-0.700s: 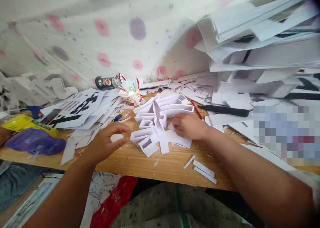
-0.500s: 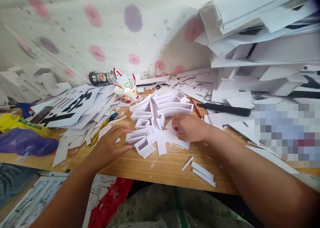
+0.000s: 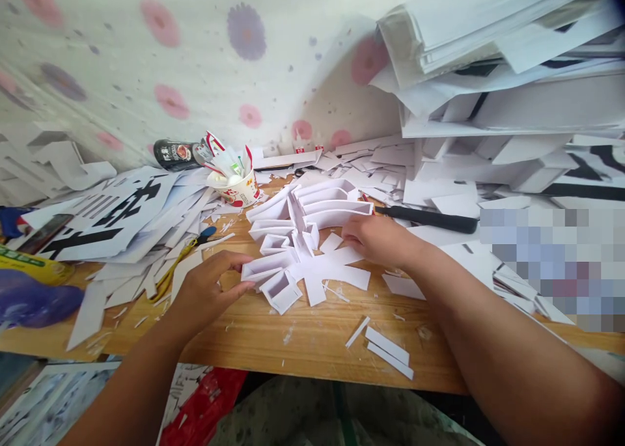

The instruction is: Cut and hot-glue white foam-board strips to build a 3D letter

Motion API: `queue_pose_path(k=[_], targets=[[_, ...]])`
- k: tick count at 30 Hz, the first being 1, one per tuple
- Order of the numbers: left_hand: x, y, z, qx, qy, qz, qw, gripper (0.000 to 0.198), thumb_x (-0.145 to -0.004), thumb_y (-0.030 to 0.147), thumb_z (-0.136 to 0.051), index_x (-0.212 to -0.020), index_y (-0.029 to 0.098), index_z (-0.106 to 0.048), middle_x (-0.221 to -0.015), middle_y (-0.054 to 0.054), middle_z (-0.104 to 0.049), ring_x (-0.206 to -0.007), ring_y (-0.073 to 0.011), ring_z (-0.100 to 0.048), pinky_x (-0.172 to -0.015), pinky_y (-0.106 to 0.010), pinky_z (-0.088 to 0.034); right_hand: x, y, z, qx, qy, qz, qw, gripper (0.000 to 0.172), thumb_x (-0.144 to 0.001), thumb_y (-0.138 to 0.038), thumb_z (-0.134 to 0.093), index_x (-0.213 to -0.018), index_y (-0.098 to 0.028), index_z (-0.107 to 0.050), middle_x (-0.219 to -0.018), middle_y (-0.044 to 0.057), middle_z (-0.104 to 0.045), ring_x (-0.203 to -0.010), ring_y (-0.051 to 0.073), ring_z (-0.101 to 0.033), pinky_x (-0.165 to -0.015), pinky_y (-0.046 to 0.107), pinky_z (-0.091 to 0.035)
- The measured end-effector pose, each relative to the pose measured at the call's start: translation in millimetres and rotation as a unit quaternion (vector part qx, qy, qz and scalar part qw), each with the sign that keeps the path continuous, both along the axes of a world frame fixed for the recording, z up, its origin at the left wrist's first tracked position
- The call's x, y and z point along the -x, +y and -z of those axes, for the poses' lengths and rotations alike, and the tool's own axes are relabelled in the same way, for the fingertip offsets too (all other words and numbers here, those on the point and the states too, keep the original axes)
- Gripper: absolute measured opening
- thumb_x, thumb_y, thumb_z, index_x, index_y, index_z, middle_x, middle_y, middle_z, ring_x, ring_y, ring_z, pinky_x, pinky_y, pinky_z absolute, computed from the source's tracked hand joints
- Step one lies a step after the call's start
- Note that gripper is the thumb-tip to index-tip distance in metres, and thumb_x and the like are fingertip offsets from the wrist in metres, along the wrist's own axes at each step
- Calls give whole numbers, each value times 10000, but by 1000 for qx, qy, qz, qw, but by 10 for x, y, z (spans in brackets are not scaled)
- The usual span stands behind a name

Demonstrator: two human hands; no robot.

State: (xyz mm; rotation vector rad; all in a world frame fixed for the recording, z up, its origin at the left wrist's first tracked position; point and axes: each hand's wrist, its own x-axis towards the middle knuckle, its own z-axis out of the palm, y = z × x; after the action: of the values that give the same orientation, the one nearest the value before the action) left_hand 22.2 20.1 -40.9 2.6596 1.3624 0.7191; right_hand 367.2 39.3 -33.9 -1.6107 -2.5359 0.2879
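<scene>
A white character-shaped model (image 3: pixel 276 264) with upright walls along its strokes lies on the wooden table in front of me. My left hand (image 3: pixel 212 283) has its thumb and forefinger around the left end of a walled stroke. On the model's right side, the flat strokes are bare of walls. There my right hand (image 3: pixel 374 237) is closed, fingers curled down beside the curved upper wall; anything inside it is hidden. Below the right hand lies a loose white piece (image 3: pixel 404 286). Narrow white strips (image 3: pixel 389 349) rest near the table's front edge.
A paper cup (image 3: pixel 239 192) of tubes stands behind the model, beside a black bottle (image 3: pixel 176 154) on its side. A black rod (image 3: pixel 430 219) lies at right, below stacked white boards (image 3: pixel 508 101). At left are a yellow-handled tool (image 3: pixel 168 280) and printed sheets (image 3: pixel 112 218).
My right hand has moved from above the flat strokes to up near the curved wall, uncovering more flat strokes. My left hand stays at the model's left end. The view has shifted slightly.
</scene>
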Motion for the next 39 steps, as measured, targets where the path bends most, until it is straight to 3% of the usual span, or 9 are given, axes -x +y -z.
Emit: queue_pose_path(k=[5, 9, 14, 17, 20, 23, 26, 32, 39], targets=[[-49, 71, -57, 11, 5, -1, 1000, 303, -819, 431, -668, -1035, 221, -638, -1020, -54, -711, -947, -242, -674, -859, -368, -538, -102, -21, -118, -42, 33, -18, 998, 180, -896, -158, -528, -934, -180, -702, -999, 72, -681, -886, 198, -613, -767, 281, -409], [23, 179, -280, 115, 54, 47, 991, 390, -779, 458, -700, -1120, 276, -651, -1103, -10, -711, -1008, -220, -668, -918, -339, -521, -155, -56, -191, -44, 52, -21, 997, 184, -867, -146, -540, -936, -177, -708, -962, 65, -691, -826, 183, -597, -746, 281, -399], [-132, 480, -504, 79, -73, -44, 993, 271, -786, 453, -664, -969, 258, -709, -1038, 3, -725, -1013, -212, -654, -988, -351, -475, -204, -37, -203, -2, 70, -3, 998, 167, -828, -125, -541, -783, -186, -690, -809, 31, -687, -697, 148, -538, -660, 266, -361], [-372, 723, -434, 60, -179, -56, 980, 242, -745, 400, -697, -904, 219, -722, -967, -5, -732, -932, -194, -660, -929, -325, -500, -312, -35, -235, 1, 96, 29, 995, 150, -831, -159, -561, -858, -191, -705, -837, 22, -704, -700, 136, -559, -660, 250, -383], [-498, 926, -240, 49, -278, -72, 957, 248, -760, 385, -670, -886, 175, -705, -939, -23, -739, -855, -171, -661, -846, -294, -530, -503, -172, -300, -23, 74, 80, 994, 168, -845, -188, -551, -880, -196, -715, -824, 22, -709, -708, 147, -581, -664, 255, -400], [-450, 1018, -39, 54, -317, -86, 943, 236, -778, 383, -643, -853, 165, -696, -885, -24, -745, -826, -179, -663, -794, -290, -532, -716, -499, -296, -40, 35, 137, 989, 178, -830, -166, -548, -864, -189, -721, -847, 43, -718, -732, 172, -607, -687, 276, -422], [-334, 1038, 67, 75, -317, -79, 942, 219, -786, 381, -654, -878, 188, -701, -913, 6, -748, -858, -192, -665, -805, -292, -521, -863, -908, -132, -48, 7, 187, 981, 166, -839, -168, -555, -854, -182, -720, -855, 63, -717, -742, 192, -632, -695, 292, -458], [-259, 1029, 21, -1, -198, -101, 975, 201, -852, 429, -602, -960, 276, -672, -992, 81, -734, -916, -201, -659, -805, -286, -503, -829, -1318, 240, -96, -2, 258, 961, 243, -901, -120, -488, -1003, -189, -697, -1074, 88, -684, -979, 203, -635, -855, 316, -504], [-347, 936, -36, -29, -181, -109, 977, 136, -825, 405, -588, -841, 295, -665, -784, 114, -696, -620, -132, -596, -642, -231, -443, -607, -1091, 172, -107, -71, 297, 946, 329, -915, -124, -473, -1154, -216, -679, -1210, 86, -637, -1093, 237, -549, -938, 332, -449]])
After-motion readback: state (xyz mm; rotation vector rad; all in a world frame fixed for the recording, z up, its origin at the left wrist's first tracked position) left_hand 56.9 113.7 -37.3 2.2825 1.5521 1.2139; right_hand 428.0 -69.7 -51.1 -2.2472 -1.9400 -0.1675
